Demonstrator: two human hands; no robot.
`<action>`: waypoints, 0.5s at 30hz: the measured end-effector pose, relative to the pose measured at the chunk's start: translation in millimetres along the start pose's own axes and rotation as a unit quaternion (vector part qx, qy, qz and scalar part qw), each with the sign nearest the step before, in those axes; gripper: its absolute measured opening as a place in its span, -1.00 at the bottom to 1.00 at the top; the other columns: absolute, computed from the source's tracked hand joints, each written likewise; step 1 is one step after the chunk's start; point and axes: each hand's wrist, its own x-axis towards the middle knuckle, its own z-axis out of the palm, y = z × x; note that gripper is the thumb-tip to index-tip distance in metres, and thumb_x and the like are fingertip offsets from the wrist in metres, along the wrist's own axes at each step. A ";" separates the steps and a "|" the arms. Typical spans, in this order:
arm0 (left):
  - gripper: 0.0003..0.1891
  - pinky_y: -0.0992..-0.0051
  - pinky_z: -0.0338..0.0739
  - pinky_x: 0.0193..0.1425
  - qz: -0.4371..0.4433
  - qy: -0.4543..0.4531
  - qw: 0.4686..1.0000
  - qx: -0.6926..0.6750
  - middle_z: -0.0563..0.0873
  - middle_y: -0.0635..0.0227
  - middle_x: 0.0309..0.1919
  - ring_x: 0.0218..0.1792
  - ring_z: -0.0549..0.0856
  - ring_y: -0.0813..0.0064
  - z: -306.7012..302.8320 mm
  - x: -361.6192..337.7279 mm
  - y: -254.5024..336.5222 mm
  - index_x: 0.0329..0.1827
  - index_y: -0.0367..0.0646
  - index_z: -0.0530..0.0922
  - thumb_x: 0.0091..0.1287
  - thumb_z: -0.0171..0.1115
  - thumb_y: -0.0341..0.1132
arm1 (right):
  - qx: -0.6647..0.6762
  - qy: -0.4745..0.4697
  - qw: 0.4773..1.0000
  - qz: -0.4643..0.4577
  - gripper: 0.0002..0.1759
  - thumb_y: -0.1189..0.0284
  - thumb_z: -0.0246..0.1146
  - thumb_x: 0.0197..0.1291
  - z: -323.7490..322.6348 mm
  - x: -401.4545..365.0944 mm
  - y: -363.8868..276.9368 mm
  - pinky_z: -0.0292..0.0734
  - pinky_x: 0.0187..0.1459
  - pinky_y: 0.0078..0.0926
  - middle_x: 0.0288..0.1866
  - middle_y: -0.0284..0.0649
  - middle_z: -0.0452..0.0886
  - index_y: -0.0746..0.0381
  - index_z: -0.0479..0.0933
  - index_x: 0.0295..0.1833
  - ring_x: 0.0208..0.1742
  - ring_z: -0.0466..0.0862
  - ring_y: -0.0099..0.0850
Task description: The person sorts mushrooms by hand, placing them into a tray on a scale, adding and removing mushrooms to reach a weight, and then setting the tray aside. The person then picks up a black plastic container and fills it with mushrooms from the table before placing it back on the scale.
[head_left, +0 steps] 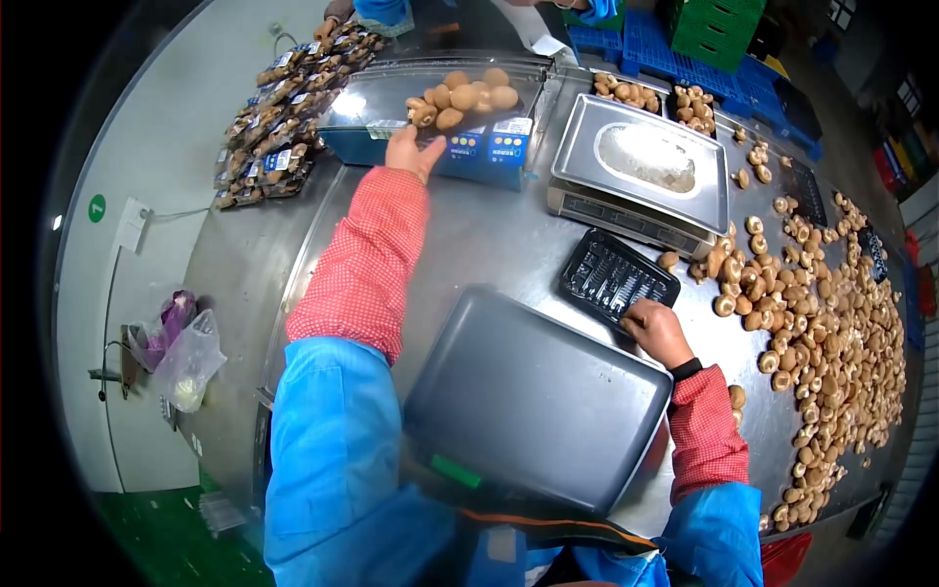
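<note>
So the left hand [411, 152] is stretched way out across the steel bench [479, 245], right at the near edge of a filled mushroom tray [465, 96] that sits on top of a blue box [484, 147]. That grip is released, with the fingers spread and the thumb sticking out to the side. It's not wrapped around anything, and I honestly can't tell if it's even touching the tray.

The right hand [657, 331] is much closer in, fingers curled down onto the near corner of an empty black tray [611, 277] lying flat on the bench. Whether that grip is actually pinching the tray or just resting on it, can't tell from here.

The scale [641, 166] sits just behind the black tray. A big heap of loose mushrooms [812, 323] is spread over the bench on the right. A large grey tray [533, 396] lies right in front of the person, between both arms. Wrapped packs [284, 117] are stacked at the far left.
</note>
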 end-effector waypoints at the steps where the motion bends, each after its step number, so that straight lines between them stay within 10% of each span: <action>1: -0.54 0.27 0.77 -0.03 0.004 0.009 1.000 0.009 0.38 -0.07 0.23 -0.05 0.71 0.11 3.2 -11.3 -3.7 0.37 -0.32 0.19 0.54 0.00 -0.27 | -0.003 0.007 1.000 -0.001 -0.91 0.49 0.30 0.12 0.6 -0.2 -1.0 0.58 -0.17 -0.24 -0.34 -0.08 0.62 0.31 0.61 -0.33 -0.24 0.66 -0.09; 8: -0.61 0.37 0.67 0.00 -0.096 -0.200 0.966 0.132 0.68 0.19 -0.03 -0.10 0.70 0.40 14.2 -156.7 -22.8 0.19 -0.17 0.48 0.55 0.08 -0.05 | 0.015 0.206 0.978 -0.008 -0.92 0.56 0.33 0.12 -26.2 -16.5 -23.3 0.55 -0.24 -0.31 -0.36 -0.12 0.57 0.31 0.55 -0.33 -0.31 0.63 -0.18; 11: -0.43 0.22 0.60 0.18 -0.193 -0.356 0.901 0.154 0.62 0.13 0.13 0.08 0.66 0.31 32.4 -236.8 -15.6 0.46 -0.04 0.30 0.55 -0.01 0.12 | 0.071 0.315 0.946 0.012 -0.89 0.67 0.32 0.11 -71.2 -49.8 -67.0 0.43 -0.41 -0.50 -0.45 -0.27 0.51 0.33 0.51 -0.36 -0.47 0.52 -0.49; 15: -0.23 0.20 0.58 0.17 -0.270 -0.458 0.837 0.132 0.49 0.18 0.28 0.20 0.58 0.24 76.4 -320.4 -16.0 0.63 0.14 -0.05 0.49 0.08 0.15 | -0.088 0.310 0.940 -0.116 -0.80 0.67 0.38 -0.05 -60.1 -118.4 -107.3 0.46 -0.41 -0.39 -0.45 -0.21 0.47 0.26 0.50 -0.34 -0.41 0.54 -0.23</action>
